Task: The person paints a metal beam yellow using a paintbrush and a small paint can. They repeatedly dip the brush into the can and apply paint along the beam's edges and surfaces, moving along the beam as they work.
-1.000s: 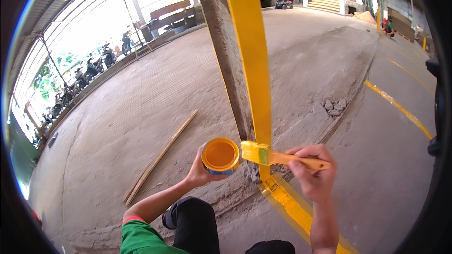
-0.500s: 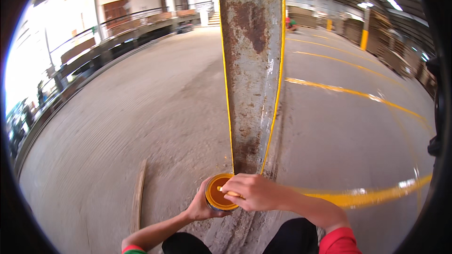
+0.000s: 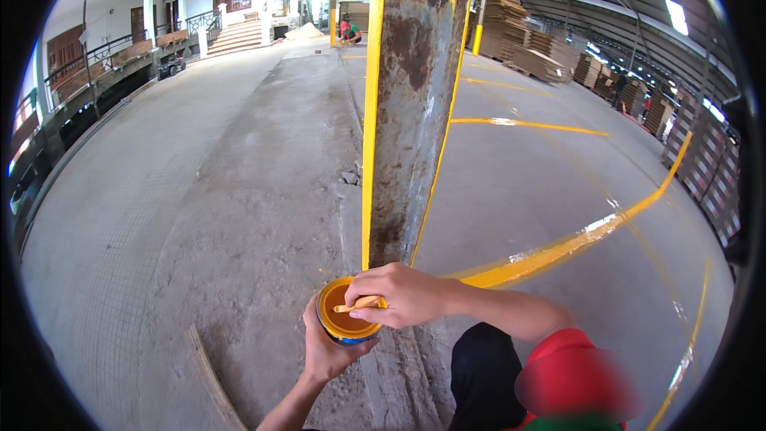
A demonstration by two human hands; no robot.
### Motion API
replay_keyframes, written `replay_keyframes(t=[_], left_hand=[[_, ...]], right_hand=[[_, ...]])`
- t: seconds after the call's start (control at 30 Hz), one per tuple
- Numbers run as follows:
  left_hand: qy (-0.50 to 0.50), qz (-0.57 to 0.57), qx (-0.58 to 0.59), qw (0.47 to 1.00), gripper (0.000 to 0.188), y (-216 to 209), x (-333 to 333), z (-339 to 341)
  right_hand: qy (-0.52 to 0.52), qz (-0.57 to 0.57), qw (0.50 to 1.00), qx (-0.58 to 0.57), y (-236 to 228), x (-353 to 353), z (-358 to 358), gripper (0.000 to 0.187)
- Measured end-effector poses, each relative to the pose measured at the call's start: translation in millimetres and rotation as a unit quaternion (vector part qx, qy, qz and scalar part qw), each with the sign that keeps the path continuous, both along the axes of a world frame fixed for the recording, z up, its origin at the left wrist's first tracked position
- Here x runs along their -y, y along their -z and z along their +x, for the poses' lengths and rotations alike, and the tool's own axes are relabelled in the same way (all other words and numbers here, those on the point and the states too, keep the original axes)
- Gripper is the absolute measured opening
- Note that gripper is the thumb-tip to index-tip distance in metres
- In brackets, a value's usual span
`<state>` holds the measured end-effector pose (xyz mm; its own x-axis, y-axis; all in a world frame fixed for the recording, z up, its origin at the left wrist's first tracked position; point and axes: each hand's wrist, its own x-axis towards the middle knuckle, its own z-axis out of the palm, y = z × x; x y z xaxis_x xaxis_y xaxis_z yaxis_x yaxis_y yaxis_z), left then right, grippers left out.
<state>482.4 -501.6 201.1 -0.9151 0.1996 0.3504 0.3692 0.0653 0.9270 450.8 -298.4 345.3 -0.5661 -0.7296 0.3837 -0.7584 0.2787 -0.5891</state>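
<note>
My left hand (image 3: 325, 353) is wrapped round a small paint can (image 3: 324, 315) with a yellow-smeared rim and a blue side, held upright. Orange-yellow paint shows inside it. Over the can's mouth, my right hand (image 3: 403, 294) grips a paintbrush (image 3: 363, 304) by its pale, paint-stained handle. The bristles are hidden by the hand and the can. Just beyond both hands stands a rusty grey steel column (image 3: 407, 104), with yellow paint on its edges and across its top part.
A wooden strip (image 3: 209, 379) lies on the concrete floor to the left. Yellow lines (image 3: 542, 259) cross the floor at right. Rubble (image 3: 349, 175) sits beside the column. Another person (image 3: 349, 31) crouches far off near a post. Stacked brown boards (image 3: 519, 40) stand at far right.
The view has swung left-to-right, and the column, can and hands now appear further left and higher. My left hand still holds the can and my right hand still grips the brush over it.
</note>
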Motion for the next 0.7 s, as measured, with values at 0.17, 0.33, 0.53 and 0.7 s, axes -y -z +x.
replay_keyframes(t=[0.17, 0.33, 0.53, 0.7], left_hand=[[-0.02, 0.027, -0.007, 0.999, 0.125, -7.1, -0.5, -9.8], [-0.043, -0.029, -0.043, 0.998, 0.117, -20.2, -13.6, -19.2], [-0.049, -0.025, -0.043, 0.998, 0.116, -45.7, -39.0, -24.5], [-0.044, -0.022, -0.031, 0.998, 0.115, -75.7, -61.8, -22.1]], right_hand=[[0.022, -0.038, 0.999, -0.012, -22.9, -8.1, -3.8, 0.019], [-0.006, -0.018, 1.0, 0.011, -31.8, -23.2, -16.5, 0.018], [-0.043, -0.01, 0.999, 0.0, -42.5, -46.3, -35.2, 0.018], [-0.001, -0.052, 0.999, -0.004, -71.0, -81.6, -31.1, 0.016]])
